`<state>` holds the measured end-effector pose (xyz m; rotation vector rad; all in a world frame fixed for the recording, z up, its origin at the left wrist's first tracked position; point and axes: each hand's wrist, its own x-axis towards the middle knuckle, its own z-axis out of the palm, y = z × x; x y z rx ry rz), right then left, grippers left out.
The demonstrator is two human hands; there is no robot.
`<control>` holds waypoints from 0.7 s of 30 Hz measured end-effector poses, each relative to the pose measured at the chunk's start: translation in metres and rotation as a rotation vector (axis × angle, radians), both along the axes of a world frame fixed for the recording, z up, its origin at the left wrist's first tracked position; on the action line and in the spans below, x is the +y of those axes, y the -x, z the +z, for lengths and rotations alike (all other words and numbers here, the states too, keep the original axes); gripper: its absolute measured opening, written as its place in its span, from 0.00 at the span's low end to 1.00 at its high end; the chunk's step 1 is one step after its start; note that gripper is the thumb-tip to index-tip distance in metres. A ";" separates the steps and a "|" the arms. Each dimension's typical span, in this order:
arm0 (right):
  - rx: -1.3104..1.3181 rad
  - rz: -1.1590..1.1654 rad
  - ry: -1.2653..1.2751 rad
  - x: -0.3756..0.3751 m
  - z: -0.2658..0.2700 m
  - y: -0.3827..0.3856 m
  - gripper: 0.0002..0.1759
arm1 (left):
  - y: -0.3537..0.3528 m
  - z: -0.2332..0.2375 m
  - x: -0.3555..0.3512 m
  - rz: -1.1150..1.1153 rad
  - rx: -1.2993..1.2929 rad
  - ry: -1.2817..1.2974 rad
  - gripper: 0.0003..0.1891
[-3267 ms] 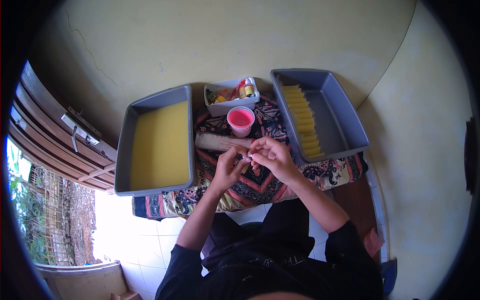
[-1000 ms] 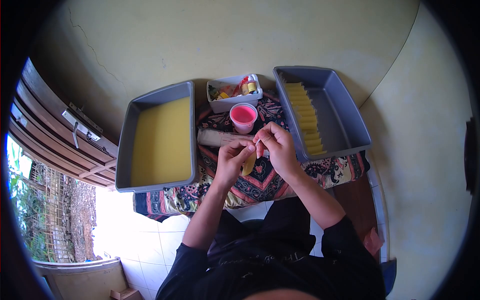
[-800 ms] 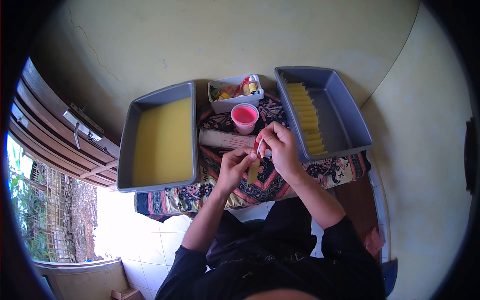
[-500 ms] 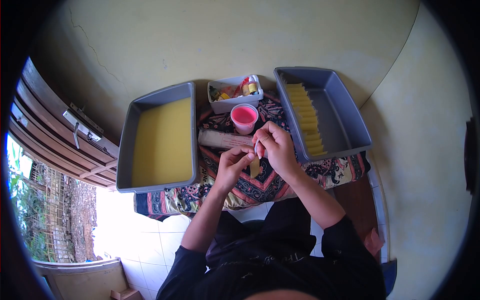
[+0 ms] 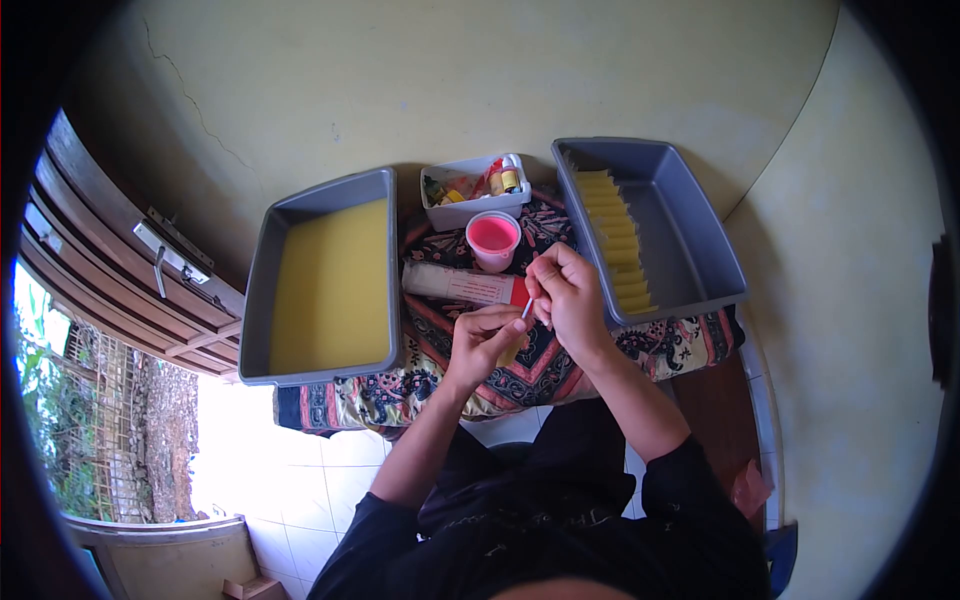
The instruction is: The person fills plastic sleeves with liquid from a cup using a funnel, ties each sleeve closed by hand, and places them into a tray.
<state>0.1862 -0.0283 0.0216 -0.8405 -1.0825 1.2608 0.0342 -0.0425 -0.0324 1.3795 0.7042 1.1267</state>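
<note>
Left hand (image 5: 486,341), pinching one thin white piece (image 5: 527,309), its long axis slanting up and rightward toward the right hand (image 5: 570,290), whose fingers are curling inward (grip unclear). A yellow strip (image 5: 511,351) is hanging below the left fingertips, above the patterned cloth (image 5: 540,375). One long packet (image 5: 455,283), showing more of its red end than a moment ago, is bearing red print too small to read.

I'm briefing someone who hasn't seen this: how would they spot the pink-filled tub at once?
Between the left gray bin and the right gray bin, find the patterned cloth. Down its middle, the tub stands between the white box behind it and the long packet in front. It alone there is round, open and pink inside.
</note>
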 end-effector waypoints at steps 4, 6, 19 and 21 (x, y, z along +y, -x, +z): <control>-0.031 0.015 -0.067 0.003 -0.003 0.000 0.11 | 0.001 -0.017 0.006 0.026 0.006 -0.067 0.08; -0.056 0.049 -0.122 0.005 0.002 0.003 0.11 | 0.002 -0.016 0.011 0.017 0.006 -0.111 0.09; -0.035 0.032 -0.235 0.007 -0.002 -0.011 0.17 | -0.004 -0.007 0.011 0.114 -0.250 0.185 0.18; -0.020 -0.036 -0.220 0.005 -0.013 -0.013 0.22 | -0.005 -0.004 0.014 0.132 -0.320 0.181 0.17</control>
